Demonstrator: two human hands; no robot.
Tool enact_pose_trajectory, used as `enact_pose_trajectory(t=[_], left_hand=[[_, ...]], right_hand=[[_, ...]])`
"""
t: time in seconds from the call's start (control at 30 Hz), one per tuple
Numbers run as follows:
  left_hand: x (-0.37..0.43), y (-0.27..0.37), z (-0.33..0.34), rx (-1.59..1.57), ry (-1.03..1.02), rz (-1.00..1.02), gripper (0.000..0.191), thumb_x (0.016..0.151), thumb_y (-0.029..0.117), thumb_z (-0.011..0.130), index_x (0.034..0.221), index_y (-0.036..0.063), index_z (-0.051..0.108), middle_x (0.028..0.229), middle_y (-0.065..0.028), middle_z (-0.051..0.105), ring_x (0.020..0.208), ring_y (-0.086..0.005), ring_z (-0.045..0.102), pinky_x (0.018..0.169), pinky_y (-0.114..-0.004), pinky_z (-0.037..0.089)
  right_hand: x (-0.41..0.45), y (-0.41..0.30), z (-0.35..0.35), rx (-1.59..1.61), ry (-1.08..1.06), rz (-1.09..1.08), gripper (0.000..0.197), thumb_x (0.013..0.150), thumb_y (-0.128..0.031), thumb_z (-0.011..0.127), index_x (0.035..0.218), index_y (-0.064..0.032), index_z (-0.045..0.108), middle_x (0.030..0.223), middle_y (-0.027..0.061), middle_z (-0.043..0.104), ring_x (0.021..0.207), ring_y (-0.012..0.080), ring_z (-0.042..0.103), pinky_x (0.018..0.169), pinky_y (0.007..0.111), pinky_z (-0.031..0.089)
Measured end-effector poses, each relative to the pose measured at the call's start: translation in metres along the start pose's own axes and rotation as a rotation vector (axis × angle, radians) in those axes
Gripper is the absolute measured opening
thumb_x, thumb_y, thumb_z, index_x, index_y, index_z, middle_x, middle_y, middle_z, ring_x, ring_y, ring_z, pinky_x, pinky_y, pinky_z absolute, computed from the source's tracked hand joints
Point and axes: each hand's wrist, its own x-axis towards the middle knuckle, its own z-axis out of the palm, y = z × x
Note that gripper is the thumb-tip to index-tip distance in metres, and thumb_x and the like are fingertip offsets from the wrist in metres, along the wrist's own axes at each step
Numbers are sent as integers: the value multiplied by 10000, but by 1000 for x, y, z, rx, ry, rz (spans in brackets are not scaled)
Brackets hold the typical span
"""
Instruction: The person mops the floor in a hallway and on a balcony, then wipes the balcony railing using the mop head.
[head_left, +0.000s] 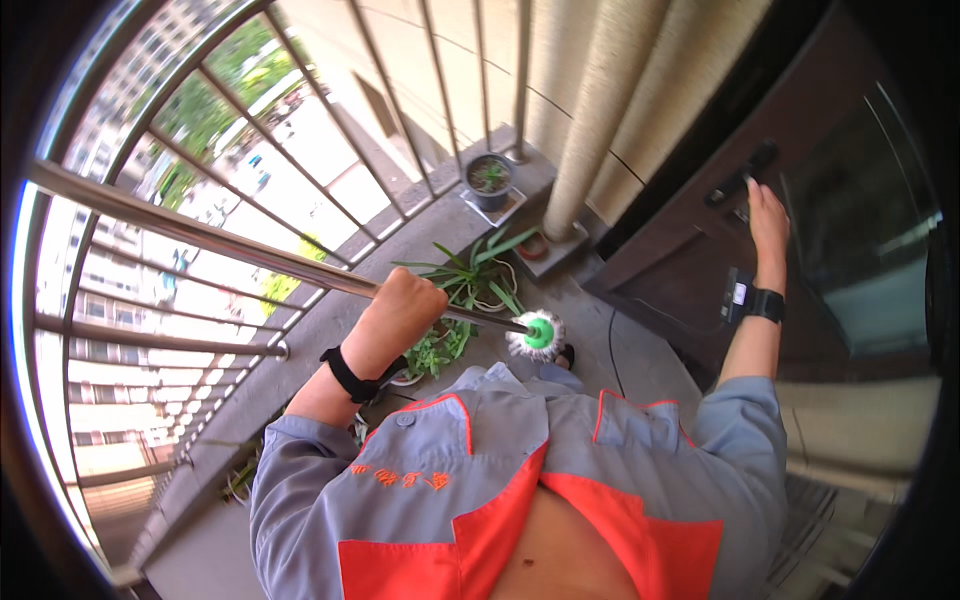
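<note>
My left hand (409, 300) is closed around the metal pole (225, 232) of a round mop. The pole slants down to a white-fringed mop head (535, 335) with a green centre, which hangs in front of my legs. My right hand (770, 217) reaches to a dark brown door (675, 247). Its fingertips are at the black handle plate (739, 176), with the fingers fairly straight and close together. Whether they grip a lever there is hidden.
Metal railings (322, 112) rise from a concrete ledge (409, 229) at the left. A potted plant (489, 180) stands on the ledge's corner. Leafy plants (472, 281) sit on the floor below. Beige pipes (589, 127) stand between ledge and door. A dark cable (613, 352) crosses the floor.
</note>
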Motion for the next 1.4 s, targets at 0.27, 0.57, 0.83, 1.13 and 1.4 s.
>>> enact_pose_trajectory(t=[0.27,0.57,0.83,1.13,1.4], left_hand=[[107,-34,22,87,121,434,100,629,70,596,541,117,594,554,-55,584,570,-214,608,503,-309,417],[237,-10,-11,64,211,816,58,679,65,580,676,63,638,656,-85,626,653,-262,628,576,-339,477],[355,43,-58,309,173,937,77,647,32,580,641,76,643,645,-81,626,646,-242,637,548,-337,493],[485,115,-115,468,192,982,100,682,75,587,609,139,611,609,-31,608,620,-203,620,604,-293,426],[613,167,-127,325,310,989,55,678,77,598,648,119,617,671,-55,613,662,-209,621,605,-315,448]], right_hand=[[-247,-15,-84,337,154,271,348,912,-256,401,788,34,547,782,153,540,740,285,505,678,365,393],[-538,-28,-108,286,407,1327,313,894,-270,433,963,13,548,878,145,557,846,269,531,729,388,414],[-721,-54,55,382,239,2094,312,883,-280,451,1028,-16,534,959,143,564,901,271,544,759,411,433],[-588,39,224,1147,254,1993,337,871,-291,471,1101,-48,518,1051,142,572,964,273,558,792,437,453],[-380,163,180,1149,238,1798,351,862,-279,480,1119,-41,493,1002,155,599,848,268,611,741,386,492]])
